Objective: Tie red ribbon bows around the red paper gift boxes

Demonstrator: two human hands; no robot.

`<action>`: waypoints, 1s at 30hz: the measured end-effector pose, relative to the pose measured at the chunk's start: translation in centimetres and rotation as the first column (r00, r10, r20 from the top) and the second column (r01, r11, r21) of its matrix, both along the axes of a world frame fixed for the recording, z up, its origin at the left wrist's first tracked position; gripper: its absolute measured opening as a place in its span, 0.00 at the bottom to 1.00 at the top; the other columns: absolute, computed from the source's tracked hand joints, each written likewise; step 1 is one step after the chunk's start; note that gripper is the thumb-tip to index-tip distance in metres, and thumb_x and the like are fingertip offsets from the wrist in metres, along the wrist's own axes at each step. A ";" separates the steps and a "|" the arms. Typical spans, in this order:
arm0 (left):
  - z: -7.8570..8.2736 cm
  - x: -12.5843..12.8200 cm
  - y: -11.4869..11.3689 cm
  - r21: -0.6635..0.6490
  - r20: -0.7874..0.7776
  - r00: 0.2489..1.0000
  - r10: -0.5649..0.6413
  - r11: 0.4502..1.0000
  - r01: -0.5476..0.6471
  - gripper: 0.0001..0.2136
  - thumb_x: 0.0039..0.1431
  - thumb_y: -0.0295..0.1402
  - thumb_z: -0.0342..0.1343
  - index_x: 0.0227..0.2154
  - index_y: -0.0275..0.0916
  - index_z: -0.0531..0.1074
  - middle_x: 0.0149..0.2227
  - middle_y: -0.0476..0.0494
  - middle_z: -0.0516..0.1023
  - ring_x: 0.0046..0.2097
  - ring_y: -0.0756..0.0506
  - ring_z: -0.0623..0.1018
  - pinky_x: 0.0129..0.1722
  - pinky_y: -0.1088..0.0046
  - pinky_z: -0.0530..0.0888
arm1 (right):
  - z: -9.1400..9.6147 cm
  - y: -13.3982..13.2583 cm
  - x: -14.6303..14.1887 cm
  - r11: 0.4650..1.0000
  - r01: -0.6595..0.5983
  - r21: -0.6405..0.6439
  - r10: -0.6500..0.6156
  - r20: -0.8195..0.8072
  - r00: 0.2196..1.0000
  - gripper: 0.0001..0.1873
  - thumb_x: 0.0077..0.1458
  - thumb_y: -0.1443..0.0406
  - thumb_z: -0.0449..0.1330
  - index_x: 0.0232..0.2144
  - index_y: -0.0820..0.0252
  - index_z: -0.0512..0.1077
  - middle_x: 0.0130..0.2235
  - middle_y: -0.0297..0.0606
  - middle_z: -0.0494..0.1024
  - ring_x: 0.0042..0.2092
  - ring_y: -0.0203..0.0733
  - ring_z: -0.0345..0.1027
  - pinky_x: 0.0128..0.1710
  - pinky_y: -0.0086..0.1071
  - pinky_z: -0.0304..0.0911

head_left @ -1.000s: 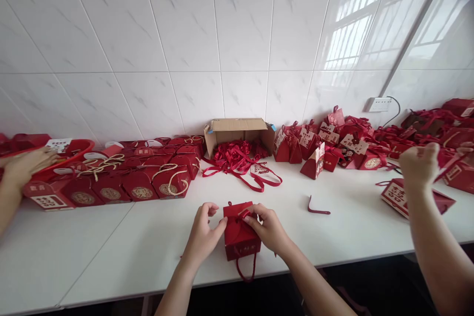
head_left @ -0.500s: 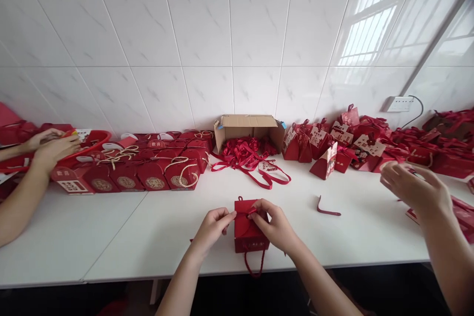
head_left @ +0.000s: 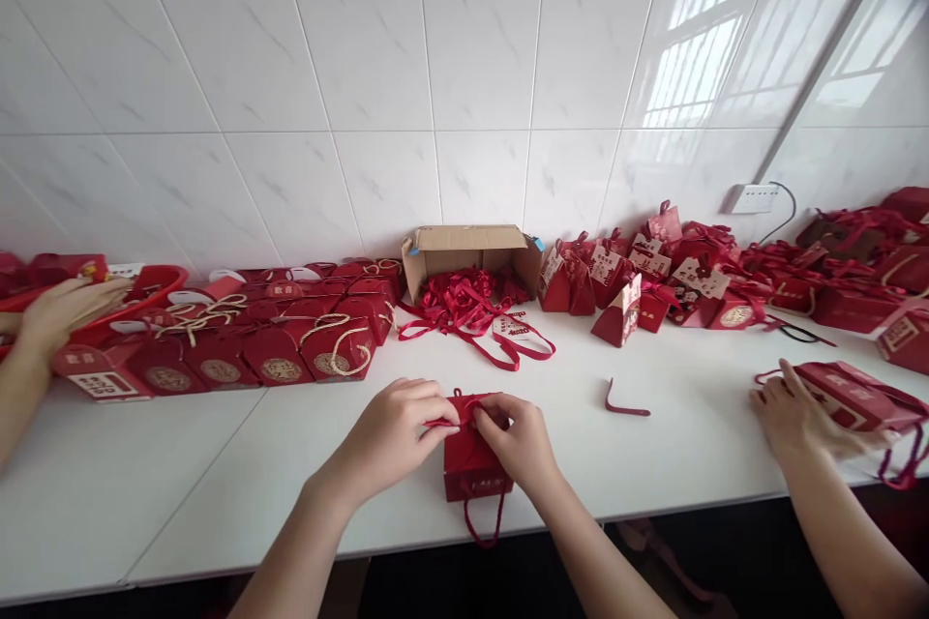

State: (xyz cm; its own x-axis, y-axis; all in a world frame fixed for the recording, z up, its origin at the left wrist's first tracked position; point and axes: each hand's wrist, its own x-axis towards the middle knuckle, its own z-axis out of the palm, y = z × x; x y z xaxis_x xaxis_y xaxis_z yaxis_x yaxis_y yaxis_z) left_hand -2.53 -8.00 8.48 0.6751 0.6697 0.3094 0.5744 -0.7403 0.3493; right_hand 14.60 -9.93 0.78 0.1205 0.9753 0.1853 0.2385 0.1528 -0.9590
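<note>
In front of me, near the table's front edge, lies a small red gift box [head_left: 475, 469] with a cord handle looped toward me. A red ribbon [head_left: 464, 411] crosses its far end. My left hand [head_left: 406, 430] is closed at the box's left side, pinching one end of this ribbon. My right hand [head_left: 514, 433] is closed over the box's upper right, its thumb and fingers pinching the ribbon near the middle. The part between my right fingertips is mostly hidden.
Behind the box, an open cardboard carton [head_left: 471, 240] spills red ribbons. Rows of red boxes [head_left: 280, 363] stand left, tagged red bags [head_left: 616, 314] right. A dark red strip [head_left: 628, 409] lies nearby. Co-workers' hands are at a red tray [head_left: 170, 285] and a red box [head_left: 856, 397].
My left hand has moved over the ribbon and turned its back up. The co-worker's hand at right has come down to a red box. The view has shifted slightly right.
</note>
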 end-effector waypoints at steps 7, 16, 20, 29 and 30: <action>3.8 2.6 2.0 0.191 -0.270 0.945 -0.186 0.951 0.242 0.11 0.58 0.23 0.53 0.28 0.45 0.78 0.35 0.50 0.75 0.42 0.46 0.70 0.49 0.63 0.61 | 0.4 -0.3 0.5 0.994 -0.100 0.037 0.097 0.073 0.993 0.07 0.49 0.67 0.55 0.21 0.60 0.71 0.20 0.31 0.69 0.23 0.34 0.57 0.25 0.27 0.53; -0.2 4.2 3.2 0.331 0.083 0.996 0.031 0.942 -0.057 0.05 0.58 0.31 0.54 0.36 0.40 0.74 0.42 0.41 0.73 0.45 0.41 0.70 0.46 0.60 0.66 | -0.4 -0.6 0.5 0.988 -0.092 0.121 0.085 0.062 0.994 0.18 0.57 0.58 0.53 0.18 0.60 0.63 0.20 0.31 0.62 0.25 0.34 0.52 0.27 0.29 0.51; -2.8 1.9 2.0 -0.090 0.260 0.959 0.118 0.991 -0.097 0.09 0.55 0.39 0.58 0.34 0.39 0.72 0.34 0.45 0.74 0.38 0.45 0.74 0.41 0.67 0.71 | -0.6 -0.6 0.4 0.985 -0.104 0.137 0.099 0.043 0.994 0.20 0.58 0.57 0.52 0.17 0.60 0.60 0.21 0.31 0.61 0.26 0.34 0.51 0.28 0.29 0.51; -6.6 1.5 1.0 -0.319 0.481 0.852 0.204 0.947 -0.046 0.05 0.59 0.31 0.54 0.29 0.38 0.71 0.33 0.45 0.78 0.39 0.47 0.78 0.44 0.69 0.73 | -1.3 -0.5 -0.3 0.992 0.029 0.122 -0.015 -0.115 0.993 0.12 0.57 0.57 0.55 0.32 0.56 0.57 0.22 0.29 0.71 0.23 0.34 0.58 0.26 0.27 0.55; -6.9 1.5 0.8 -0.320 0.488 0.848 0.208 0.946 -0.048 0.05 0.59 0.32 0.53 0.29 0.39 0.70 0.34 0.45 0.78 0.40 0.47 0.78 0.44 0.69 0.73 | -1.3 -0.5 -0.4 0.990 0.045 0.130 -0.028 -0.130 0.991 0.13 0.56 0.58 0.56 0.33 0.55 0.55 0.22 0.28 0.72 0.23 0.34 0.58 0.26 0.27 0.55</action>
State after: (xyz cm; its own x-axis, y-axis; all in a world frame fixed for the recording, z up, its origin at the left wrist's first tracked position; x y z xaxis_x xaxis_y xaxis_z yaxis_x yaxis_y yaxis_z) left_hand -1.00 -7.16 1.61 0.3769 0.8508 0.3663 0.3375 -0.4944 0.8011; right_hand 14.20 -10.42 -0.56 0.1864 0.9377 0.2933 0.1229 0.2739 -0.9539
